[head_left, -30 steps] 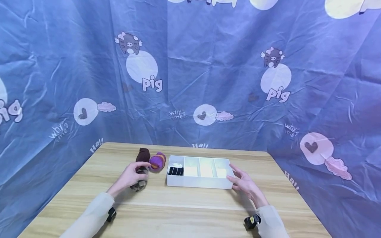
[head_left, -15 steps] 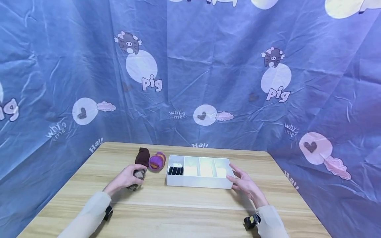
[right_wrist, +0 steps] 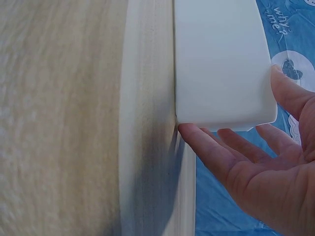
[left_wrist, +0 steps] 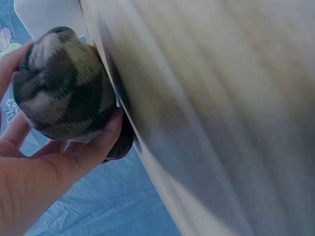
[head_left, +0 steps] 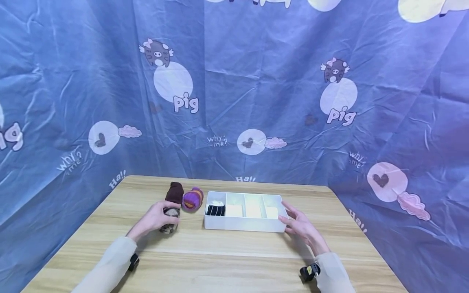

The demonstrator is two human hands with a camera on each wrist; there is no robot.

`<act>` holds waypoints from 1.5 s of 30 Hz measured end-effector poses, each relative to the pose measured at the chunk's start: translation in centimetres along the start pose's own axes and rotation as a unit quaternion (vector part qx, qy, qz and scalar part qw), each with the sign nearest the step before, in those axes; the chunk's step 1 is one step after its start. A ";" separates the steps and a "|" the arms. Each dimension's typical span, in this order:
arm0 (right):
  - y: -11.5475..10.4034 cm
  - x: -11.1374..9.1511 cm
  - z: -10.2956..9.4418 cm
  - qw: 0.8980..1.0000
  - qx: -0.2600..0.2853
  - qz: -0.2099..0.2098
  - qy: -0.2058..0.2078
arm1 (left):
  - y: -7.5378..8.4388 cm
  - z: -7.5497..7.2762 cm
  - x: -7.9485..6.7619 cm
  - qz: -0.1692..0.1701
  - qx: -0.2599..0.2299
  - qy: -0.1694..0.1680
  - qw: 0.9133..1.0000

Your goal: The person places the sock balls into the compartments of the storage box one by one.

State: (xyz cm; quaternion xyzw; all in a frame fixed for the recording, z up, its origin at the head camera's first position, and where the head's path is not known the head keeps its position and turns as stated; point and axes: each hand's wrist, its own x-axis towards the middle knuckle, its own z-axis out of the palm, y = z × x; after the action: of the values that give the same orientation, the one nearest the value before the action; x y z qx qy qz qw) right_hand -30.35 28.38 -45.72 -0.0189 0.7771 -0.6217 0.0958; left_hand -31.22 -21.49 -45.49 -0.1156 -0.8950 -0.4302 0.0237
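A rolled camouflage sock (left_wrist: 66,86) is in my left hand (head_left: 155,219), fingers and thumb curled round its sides low over the table. Just beyond it lies a dark brown rolled sock (head_left: 174,193). A purple rolled sock with orange bands (head_left: 192,200) sits to its right. My right hand (head_left: 302,228) rests at the right end of a white four-sided divided box (head_left: 243,224), its fairly straight fingers touching the end wall (right_wrist: 224,64). In the box's leftmost compartment is a black sock with white stripes (head_left: 215,210).
The box's other compartments show bright white patches; whether these are contents or the floor I cannot tell. The wooden table (head_left: 220,260) ends at the back against a blue printed curtain (head_left: 234,101). Dark wrist cameras (head_left: 309,272) hang below both sleeves.
My left hand has shifted slightly left and its fingers have drawn in round the camouflage sock, which moved and turned a little. The right hand and box have stayed in place.
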 end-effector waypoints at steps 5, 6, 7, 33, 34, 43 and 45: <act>-0.1 0.0 -0.1 1.000 0.000 -0.002 -0.005 | 0.6 0.2 0.2 0.007 -0.025 0.016 1.000; -0.1 0.0 -0.1 1.000 -0.001 -0.002 -0.005 | 0.7 0.3 0.2 0.007 -0.037 0.017 0.999; -0.1 0.0 -0.1 1.000 -0.002 -0.003 -0.005 | 0.8 0.4 0.3 0.007 -0.051 0.017 0.999; -0.2 0.0 -0.1 1.000 0.002 0.000 0.001 | 5.4 5.2 4.3 0.071 -0.121 0.118 0.983; -0.1 0.1 -0.2 1.000 0.002 -0.001 0.000 | 5.5 5.4 4.4 0.074 -0.121 0.117 0.983; 0.0 0.0 0.0 1.000 0.012 -0.007 0.000 | 7.2 7.5 5.4 0.083 -0.147 0.094 0.981; 0.1 0.0 -0.1 1.000 0.012 -0.007 0.002 | 7.5 8.0 5.6 0.088 -0.150 0.089 0.981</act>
State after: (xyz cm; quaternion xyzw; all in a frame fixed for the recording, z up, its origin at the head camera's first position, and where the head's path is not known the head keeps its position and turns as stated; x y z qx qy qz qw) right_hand -30.35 28.45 -45.79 -0.0223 0.7696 -0.6317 0.0903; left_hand -34.51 -9.72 -43.93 -0.1571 -0.8012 -0.5642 0.1230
